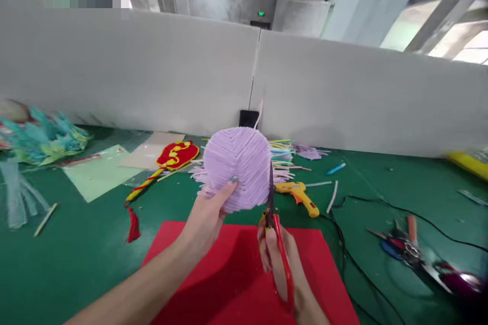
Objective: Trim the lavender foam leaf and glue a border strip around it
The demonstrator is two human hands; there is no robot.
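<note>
Lilac round pad of layered paper strips [238,165] held up off green bench [76,254], above far edge of flat red sheet [229,269]. Left hand [208,216] grip clenched on pad's lower left rim, thumb on front face, fingers behind. Face tilted toward camera, probably to keep strip ends in view. Right hand [280,259] grip closed through handles of red-handled scissors [277,228], blades pointing up, tip touching pad's right edge where strip ends stick out. Blades look nearly closed; exact gap hard to tell. Worked over red sheet, likely so offcuts land there rather than on bench. Yellow hot-glue gun [299,194] parked just behind pad, within reach, black cable [351,259] trailing off to right. Red and yellow ornament with tassel [171,160] laid aside at left, loose coloured strips [284,155] behind. Blurred hand tools [404,246] well apart at right.
</note>
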